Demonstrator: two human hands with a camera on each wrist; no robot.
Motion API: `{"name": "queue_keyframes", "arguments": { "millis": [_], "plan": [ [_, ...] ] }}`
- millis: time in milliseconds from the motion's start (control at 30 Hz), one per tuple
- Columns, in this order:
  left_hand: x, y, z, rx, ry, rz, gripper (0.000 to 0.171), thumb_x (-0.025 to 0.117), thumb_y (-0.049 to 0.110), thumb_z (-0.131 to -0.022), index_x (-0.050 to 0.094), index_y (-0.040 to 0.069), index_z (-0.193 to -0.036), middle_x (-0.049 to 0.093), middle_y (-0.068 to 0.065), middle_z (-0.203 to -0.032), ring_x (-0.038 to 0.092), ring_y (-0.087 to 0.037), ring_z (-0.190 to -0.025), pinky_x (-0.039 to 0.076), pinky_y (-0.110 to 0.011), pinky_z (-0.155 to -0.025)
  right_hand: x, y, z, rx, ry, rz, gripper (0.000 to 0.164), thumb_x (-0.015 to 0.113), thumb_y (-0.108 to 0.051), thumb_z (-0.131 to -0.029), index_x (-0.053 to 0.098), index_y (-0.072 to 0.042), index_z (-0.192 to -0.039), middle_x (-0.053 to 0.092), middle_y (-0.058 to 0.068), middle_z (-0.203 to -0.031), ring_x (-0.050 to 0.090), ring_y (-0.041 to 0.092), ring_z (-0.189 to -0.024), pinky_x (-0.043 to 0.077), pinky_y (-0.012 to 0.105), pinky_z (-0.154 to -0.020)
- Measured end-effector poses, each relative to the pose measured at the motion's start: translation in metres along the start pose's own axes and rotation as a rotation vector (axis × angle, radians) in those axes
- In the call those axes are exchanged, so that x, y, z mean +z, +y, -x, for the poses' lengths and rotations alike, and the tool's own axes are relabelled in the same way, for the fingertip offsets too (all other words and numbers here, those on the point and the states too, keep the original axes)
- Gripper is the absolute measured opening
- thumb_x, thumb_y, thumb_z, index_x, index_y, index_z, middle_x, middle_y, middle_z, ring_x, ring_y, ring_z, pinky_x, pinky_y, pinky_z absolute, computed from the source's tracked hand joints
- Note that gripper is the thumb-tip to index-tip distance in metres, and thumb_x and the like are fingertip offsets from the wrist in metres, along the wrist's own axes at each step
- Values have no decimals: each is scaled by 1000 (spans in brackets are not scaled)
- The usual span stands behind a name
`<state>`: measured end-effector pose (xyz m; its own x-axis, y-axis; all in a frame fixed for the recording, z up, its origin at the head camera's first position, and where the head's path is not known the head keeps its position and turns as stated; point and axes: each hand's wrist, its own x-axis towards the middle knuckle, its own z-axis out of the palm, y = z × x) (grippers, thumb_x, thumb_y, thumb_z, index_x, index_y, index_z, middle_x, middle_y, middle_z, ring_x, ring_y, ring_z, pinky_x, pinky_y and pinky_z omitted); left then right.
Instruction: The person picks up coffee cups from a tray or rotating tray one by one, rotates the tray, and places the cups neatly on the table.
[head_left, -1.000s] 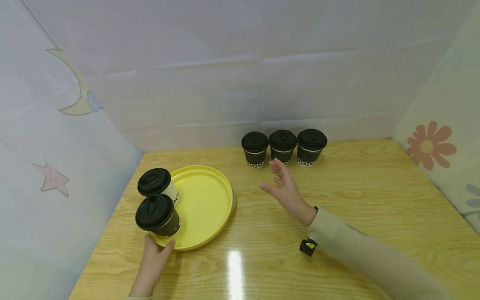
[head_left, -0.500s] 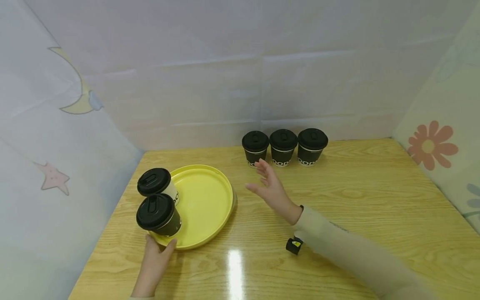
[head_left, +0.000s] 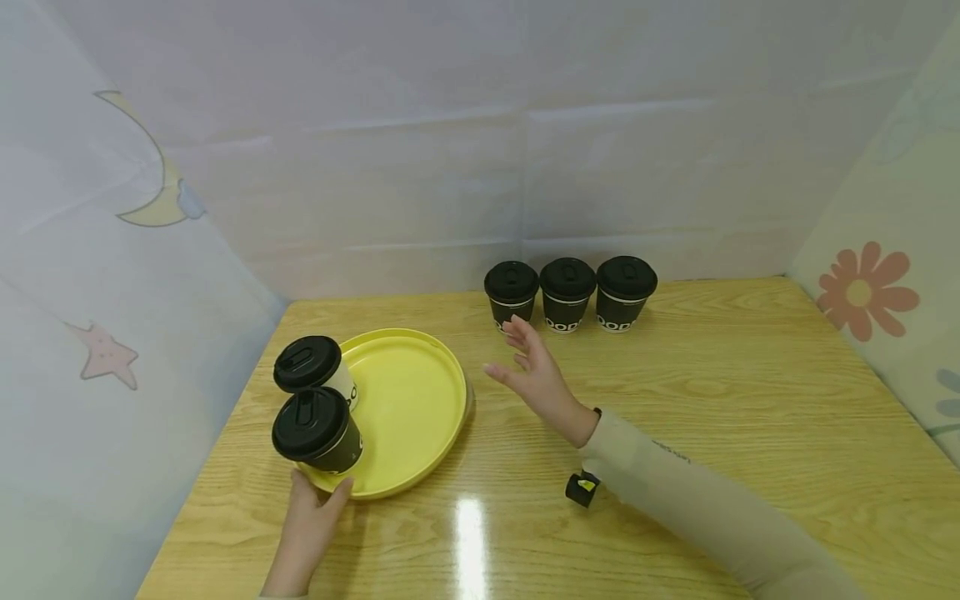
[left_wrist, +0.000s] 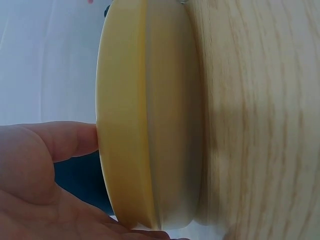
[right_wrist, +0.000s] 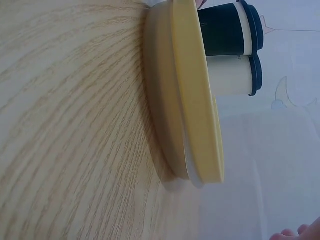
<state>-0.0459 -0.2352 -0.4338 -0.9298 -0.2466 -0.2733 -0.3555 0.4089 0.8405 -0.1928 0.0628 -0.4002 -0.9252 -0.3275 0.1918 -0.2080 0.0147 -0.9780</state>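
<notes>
A round yellow tray (head_left: pixel 408 417) lies on the table at the left, its paler lower wall visible in the wrist views. Two lidded paper coffee cups stand at its left side: a dark cup (head_left: pixel 330 437) in front and a white cup (head_left: pixel 345 383) behind it. My left hand (head_left: pixel 311 517) grips the tray's near edge, thumb (left_wrist: pixel 75 140) on the rim and fingers lower on its outer side. My right hand (head_left: pixel 543 383), fingers spread and holding nothing, is above the table between the tray and a dark lidded cup (head_left: pixel 512 292).
Beside that cup, two more dark lidded cups, the middle cup (head_left: pixel 567 292) and the right cup (head_left: pixel 626 292), stand in a row near the back wall (head_left: pixel 420 167). A small black device (head_left: pixel 581 489) hangs under the right wrist. The wooden table (head_left: pixel 712 375) extends rightward.
My right hand has moved left, from before the middle cup of the row to before the left one, slowing lately. My left hand, the tray and the cups have stayed put.
</notes>
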Motion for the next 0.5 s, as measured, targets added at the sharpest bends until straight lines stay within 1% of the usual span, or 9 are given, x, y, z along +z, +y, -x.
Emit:
{"name": "queue_keyframes", "arguments": {
  "millis": [133,233,300,367,433,500],
  "plan": [
    [0,-1,-1,-7,-8,-7,94,52,16,-101,-29,-14,-139,-22,-38,-149,-16,-50,-139,-1,-61,-112,1,2,0,-12,-16,0,79,65,-2,-91,16,5,-151,26,23,-153,27,39,-140,23,54,-113],
    [0,-1,0,-38,-21,-16,96,51,21,-102,-31,-14,-137,-27,-36,-148,-19,-50,-138,-3,-62,-112,3,3,-1,-21,-25,-1,79,66,-5,-90,17,5,-151,27,23,-153,28,39,-140,24,55,-113],
    [1,0,1,-46,-23,-13,96,51,22,-102,-31,-13,-137,-28,-35,-147,-20,-50,-137,-4,-62,-111,4,4,-1,-21,-25,1,79,67,-6,-90,18,4,-151,28,23,-152,28,39,-139,25,54,-113],
    [1,1,2,-37,-23,-10,95,50,21,-102,-30,-14,-137,-28,-35,-147,-20,-51,-137,-4,-62,-111,5,5,-2,-18,-24,-2,79,67,-7,-90,18,4,-151,28,23,-152,29,39,-139,25,53,-113],
    [2,2,3,-20,-17,1,93,51,17,-102,-29,-14,-138,-25,-35,-149,-18,-50,-138,-4,-61,-112,6,6,-2,-13,-26,-8,80,68,-10,-91,19,4,-151,28,23,-152,29,38,-139,24,54,-113],
    [3,3,3,-27,-19,6,93,50,17,-101,-29,-14,-139,-25,-35,-149,-17,-51,-138,-3,-62,-111,9,6,-3,-8,-29,-14,79,68,-9,-91,19,4,-151,29,23,-151,29,39,-139,24,54,-113]
  ]
}}
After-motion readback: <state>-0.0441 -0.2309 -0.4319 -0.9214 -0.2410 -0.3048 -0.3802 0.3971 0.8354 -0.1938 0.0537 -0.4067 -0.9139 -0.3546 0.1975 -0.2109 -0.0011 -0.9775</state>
